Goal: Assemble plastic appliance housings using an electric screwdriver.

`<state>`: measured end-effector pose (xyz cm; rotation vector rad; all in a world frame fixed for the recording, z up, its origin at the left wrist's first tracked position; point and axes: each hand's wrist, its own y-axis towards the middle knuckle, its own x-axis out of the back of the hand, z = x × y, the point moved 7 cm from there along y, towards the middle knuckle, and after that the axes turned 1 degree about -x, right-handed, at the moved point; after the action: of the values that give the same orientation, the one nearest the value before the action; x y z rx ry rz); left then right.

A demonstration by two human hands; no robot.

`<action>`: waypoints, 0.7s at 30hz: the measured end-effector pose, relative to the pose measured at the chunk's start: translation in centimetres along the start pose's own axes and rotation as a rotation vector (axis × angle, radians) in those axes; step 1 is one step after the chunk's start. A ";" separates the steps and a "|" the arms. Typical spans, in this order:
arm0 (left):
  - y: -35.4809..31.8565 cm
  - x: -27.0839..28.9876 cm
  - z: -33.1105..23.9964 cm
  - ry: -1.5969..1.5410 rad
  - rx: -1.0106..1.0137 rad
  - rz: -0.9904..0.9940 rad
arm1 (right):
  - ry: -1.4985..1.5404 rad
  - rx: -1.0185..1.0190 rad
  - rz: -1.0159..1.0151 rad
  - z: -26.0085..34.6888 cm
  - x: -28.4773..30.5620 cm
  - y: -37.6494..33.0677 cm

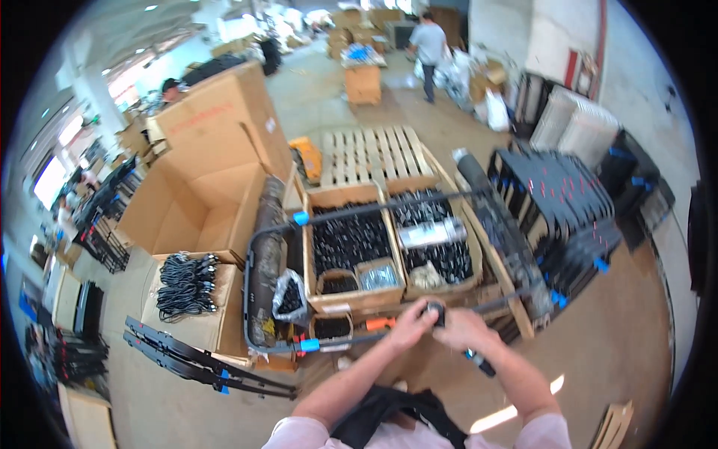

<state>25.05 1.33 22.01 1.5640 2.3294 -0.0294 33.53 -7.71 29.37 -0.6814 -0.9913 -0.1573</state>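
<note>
A black tubular frame [247, 292] with rounded corners and blue tape pieces lies across the boxes in front of me. At its near bar, my left hand [408, 326] is closed, fingers pinched around a small round black part [434, 310]. Right beside it, my right hand [465, 330] is closed, knuckles up. A black-and-blue tool [479, 362], perhaps a power driver, sticks out below the right hand; most of it is hidden by that hand. Just left of my left hand, an orange piece [379, 323] shows by the near bar.
Two cartons of black parts [350, 241] [441, 262] stand under the frame, before a wooden pallet [374, 153]. Left are a large open carton [187, 187] and bundled black cables [187, 284]. Black racks [557, 187] stand right. A person [429, 49] stands far off.
</note>
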 end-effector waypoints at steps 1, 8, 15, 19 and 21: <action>-0.2 0.1 0.0 0.003 0.000 0.001 | -0.005 -0.001 0.019 -0.3 -0.7 0.6; -1.4 -0.3 -0.1 0.022 0.125 0.000 | 0.054 -0.013 0.105 -1.0 -2.4 1.1; -0.6 -0.2 0.1 -0.096 0.121 0.012 | 0.002 0.007 0.122 0.2 -0.6 0.8; 0.1 -0.2 0.3 -0.108 0.088 0.020 | -0.025 0.049 0.084 0.3 0.0 1.1; 0.0 -0.3 0.3 -0.136 0.100 -0.002 | -0.030 0.032 0.113 0.5 0.1 0.7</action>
<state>25.25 0.98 21.82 1.5537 2.2549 -0.2482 33.54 -6.82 29.33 -0.7104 -0.9792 -0.0321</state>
